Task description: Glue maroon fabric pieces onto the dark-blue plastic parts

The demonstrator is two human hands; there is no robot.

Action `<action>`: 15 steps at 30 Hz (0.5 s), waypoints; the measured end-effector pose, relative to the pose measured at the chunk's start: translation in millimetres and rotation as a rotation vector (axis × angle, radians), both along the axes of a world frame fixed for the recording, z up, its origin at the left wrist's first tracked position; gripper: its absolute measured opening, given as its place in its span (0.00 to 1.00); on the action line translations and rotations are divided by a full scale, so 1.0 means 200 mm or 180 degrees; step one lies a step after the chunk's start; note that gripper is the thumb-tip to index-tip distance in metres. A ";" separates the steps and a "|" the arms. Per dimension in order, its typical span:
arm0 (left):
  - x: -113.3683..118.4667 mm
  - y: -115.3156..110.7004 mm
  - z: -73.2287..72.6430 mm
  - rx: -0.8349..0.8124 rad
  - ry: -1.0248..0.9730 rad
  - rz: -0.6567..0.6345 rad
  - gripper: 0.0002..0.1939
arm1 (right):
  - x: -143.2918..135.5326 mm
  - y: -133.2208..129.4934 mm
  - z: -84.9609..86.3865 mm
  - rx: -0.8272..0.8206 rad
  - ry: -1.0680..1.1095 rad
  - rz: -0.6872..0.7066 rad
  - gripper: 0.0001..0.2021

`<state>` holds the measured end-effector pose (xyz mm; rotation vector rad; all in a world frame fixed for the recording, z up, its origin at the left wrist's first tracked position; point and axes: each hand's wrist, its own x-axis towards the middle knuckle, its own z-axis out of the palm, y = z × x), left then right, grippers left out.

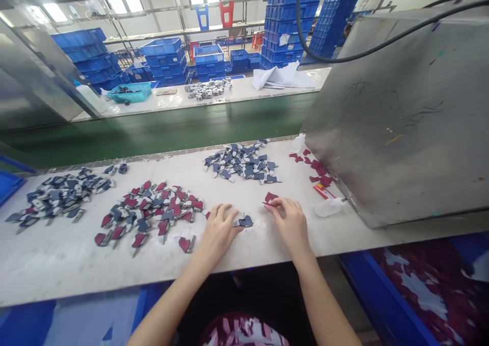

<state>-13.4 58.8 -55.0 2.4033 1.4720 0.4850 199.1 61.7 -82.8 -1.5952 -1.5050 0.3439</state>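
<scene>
My left hand (pixel 222 227) rests on the white table, its fingers closed on a small dark blue and grey part (pixel 244 221). To its right, my right hand (pixel 288 221) pinches a thin maroon piece (pixel 268 204) just above the tabletop. Another maroon piece (pixel 271 196) lies right behind those fingertips. Left of my left hand spreads a pile of maroon and grey parts (pixel 158 206), with one maroon part (pixel 185 244) apart from it near the front. Behind both hands sits a heap of dark blue and grey parts (pixel 244 161).
More blue-grey parts (pixel 64 195) lie at the far left. Maroon pieces (pixel 321 170), a red tube (pixel 324 191) and a translucent bottle (pixel 329 207) sit beside the metal box (pixel 405 116) on the right. A green belt (pixel 191 124) runs behind the table.
</scene>
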 end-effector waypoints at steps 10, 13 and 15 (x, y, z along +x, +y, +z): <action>0.05 -0.07 -0.08 -0.0471 -0.1339 0.0280 0.10 | -0.23 -0.18 0.06 -0.0599 0.2100 -0.0164 0.15; 0.05 -0.11 -0.06 -0.0741 -0.1830 0.0378 0.10 | -0.24 -0.19 0.08 -0.0504 0.1954 -0.0044 0.14; 0.05 -0.12 -0.04 -0.0806 -0.2052 0.0446 0.10 | -0.24 -0.20 0.10 -0.0423 0.1851 0.0000 0.14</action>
